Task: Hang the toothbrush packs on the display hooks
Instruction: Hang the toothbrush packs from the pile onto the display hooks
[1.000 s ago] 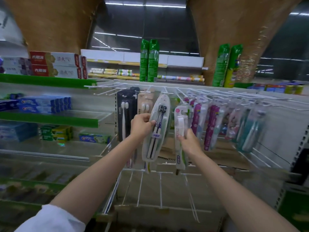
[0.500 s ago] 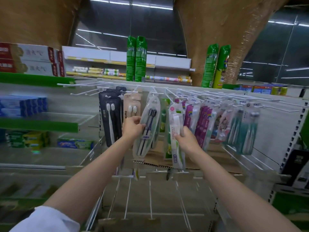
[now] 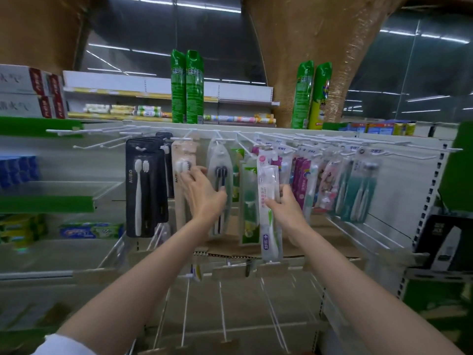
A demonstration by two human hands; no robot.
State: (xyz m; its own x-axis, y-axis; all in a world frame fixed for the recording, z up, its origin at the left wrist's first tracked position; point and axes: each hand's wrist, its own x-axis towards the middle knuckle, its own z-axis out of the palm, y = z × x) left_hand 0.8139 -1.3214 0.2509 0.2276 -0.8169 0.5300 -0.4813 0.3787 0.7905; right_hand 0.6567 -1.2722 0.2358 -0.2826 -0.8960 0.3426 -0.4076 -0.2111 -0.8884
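Left hand: fingers spread, touching hanging oval toothbrush pack. Right hand, at 3 o'clock of it: pinching white toothbrush pack, apparently hooked.

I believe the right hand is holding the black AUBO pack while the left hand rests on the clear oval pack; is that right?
Not quite: in the head view the right hand holds the white pack, not the black AUBO pack, which hangs untouched at the far left. The left hand does rest on the clear oval pack.

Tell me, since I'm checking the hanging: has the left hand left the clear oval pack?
Yes. The left hand has opened and slid left, toward the beige pack; the oval pack hangs on its hook.
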